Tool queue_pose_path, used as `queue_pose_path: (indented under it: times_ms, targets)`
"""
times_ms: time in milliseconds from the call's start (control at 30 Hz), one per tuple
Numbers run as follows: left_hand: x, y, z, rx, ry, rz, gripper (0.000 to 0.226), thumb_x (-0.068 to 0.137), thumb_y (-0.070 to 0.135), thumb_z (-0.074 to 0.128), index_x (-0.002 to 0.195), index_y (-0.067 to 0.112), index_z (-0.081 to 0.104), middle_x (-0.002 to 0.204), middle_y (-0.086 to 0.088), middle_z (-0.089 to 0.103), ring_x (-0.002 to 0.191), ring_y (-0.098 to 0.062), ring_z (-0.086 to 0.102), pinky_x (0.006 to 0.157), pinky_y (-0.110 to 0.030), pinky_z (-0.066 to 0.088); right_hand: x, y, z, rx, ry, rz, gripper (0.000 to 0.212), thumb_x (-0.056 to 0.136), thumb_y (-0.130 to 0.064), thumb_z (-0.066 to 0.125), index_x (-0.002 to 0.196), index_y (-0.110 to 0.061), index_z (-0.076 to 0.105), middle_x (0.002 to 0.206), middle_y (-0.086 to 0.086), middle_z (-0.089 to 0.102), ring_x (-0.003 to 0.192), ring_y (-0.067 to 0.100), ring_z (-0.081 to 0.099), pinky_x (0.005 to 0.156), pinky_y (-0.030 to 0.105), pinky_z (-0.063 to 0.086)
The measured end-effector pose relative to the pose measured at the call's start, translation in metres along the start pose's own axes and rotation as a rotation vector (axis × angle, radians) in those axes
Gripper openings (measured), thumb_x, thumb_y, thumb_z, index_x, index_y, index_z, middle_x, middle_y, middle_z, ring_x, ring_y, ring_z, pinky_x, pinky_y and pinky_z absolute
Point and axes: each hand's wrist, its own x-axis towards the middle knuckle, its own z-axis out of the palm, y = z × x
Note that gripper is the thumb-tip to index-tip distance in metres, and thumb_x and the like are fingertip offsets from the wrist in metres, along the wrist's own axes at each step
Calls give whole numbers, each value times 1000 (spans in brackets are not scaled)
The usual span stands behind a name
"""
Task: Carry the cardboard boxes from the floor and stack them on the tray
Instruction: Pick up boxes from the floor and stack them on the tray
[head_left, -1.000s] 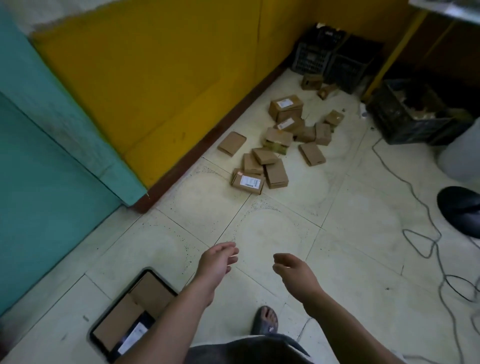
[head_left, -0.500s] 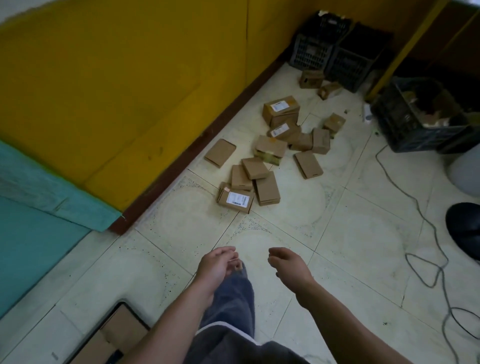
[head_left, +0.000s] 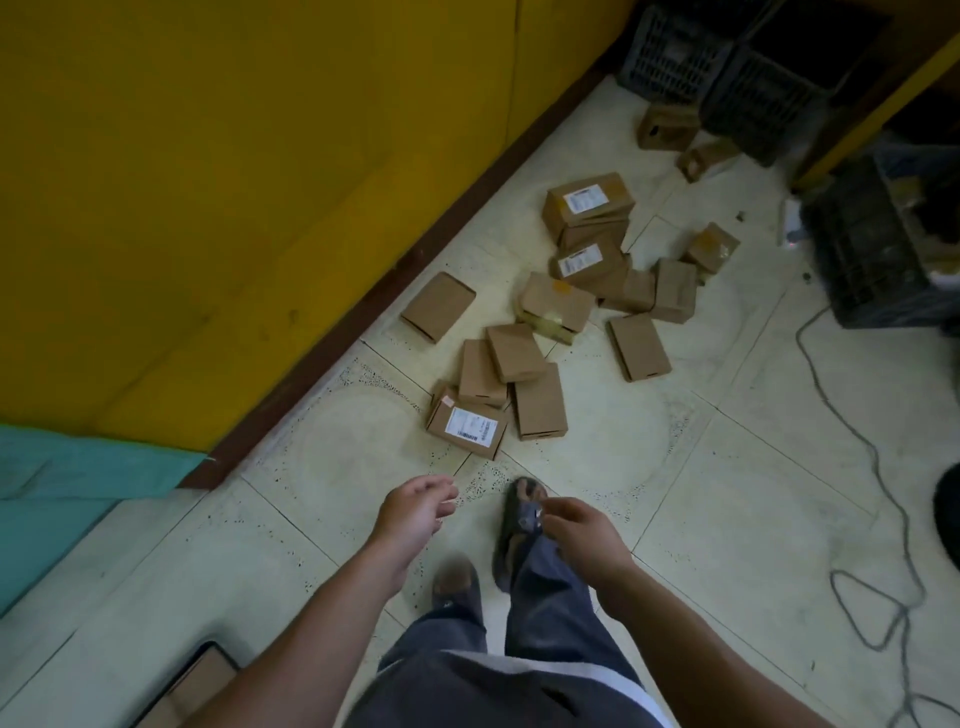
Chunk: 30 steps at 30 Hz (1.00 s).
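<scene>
Fingers of both hands are seen loosely curled and empty: the left hand (head_left: 413, 512) and the right hand (head_left: 582, 532) are held out low over the tiled floor (head_left: 727, 493), nothing being grasped. Cardboard boxes (head_left: 540, 332) are scattered on the floor ahead, near the yellow wall (head_left: 260, 182); the nearest, a labelled box (head_left: 467, 423), lies just beyond the hands. A corner of the tray (head_left: 192, 686), with a box inside, is visible at the lower left edge. Dark crates (head_left: 872, 260) and a loose cable (head_left: 852, 441) are shown at right.
</scene>
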Motion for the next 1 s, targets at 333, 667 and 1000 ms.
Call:
queue_pose_path:
  times_ms: [333,667,1000]
  targets:
    - [138,20,17,-60,115,-171,19,100,16,49,113,17,63,106,-2,69,90,-10,64,69,-18,49,179,-30,-12,-105,-137,169,33,95,-17,52,127,-19,61,115,8,62,98,22,61,92,39,53]
    - [341,-44,6,126,112,-258,23,98,19,53,118,21,62,100,0,67,97,-15,63,73,-24,49,357,28,70,-73,-151,333,21,82,-27,60,102,-19,64,124,22,55,116,35,53,102,51,45]
    - [547,-136,23,400,102,-182,57,97,20,51,150,22,31,142,4,44,123,-18,45,93,-28,36,545,114,158,121,-23,500,73,82,-31,64,147,-27,31,140,14,50,124,33,48,104,47,41]
